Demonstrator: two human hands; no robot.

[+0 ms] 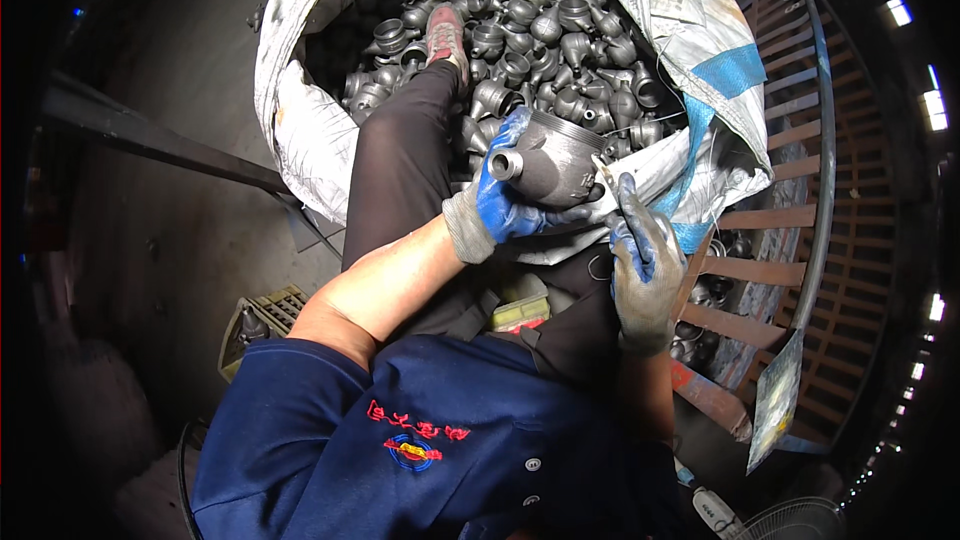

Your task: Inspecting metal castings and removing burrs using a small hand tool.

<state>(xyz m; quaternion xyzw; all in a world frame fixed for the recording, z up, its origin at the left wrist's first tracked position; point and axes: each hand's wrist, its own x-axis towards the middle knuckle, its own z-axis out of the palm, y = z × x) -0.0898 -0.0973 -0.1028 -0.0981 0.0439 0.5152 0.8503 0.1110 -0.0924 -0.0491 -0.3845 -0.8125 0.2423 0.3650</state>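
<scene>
My left hand [500, 208], in a blue-coated grey glove, grips a dark grey metal casting [560, 165] with a ridged round collar and a short spout. The casting is held up above my lap, its spout facing me. In my right hand [645, 280], also gloved, is a slim tool [605, 172] whose pale tip lies close to the casting's right side; whether it touches, I cannot tell. Fingers hide most of the tool, so its kind is unclear. Beyond my hands, many similar castings [545, 30] fill a white woven bulk bag [285, 80].
My shoe [446, 38] rests among the castings in the bag. A slatted metal cage [822, 130] stands to the right, with more castings behind its slats. To the left are a metal bar [160, 137] and a plastic crate [282, 306]. A fan [795, 520] shows at the lower right.
</scene>
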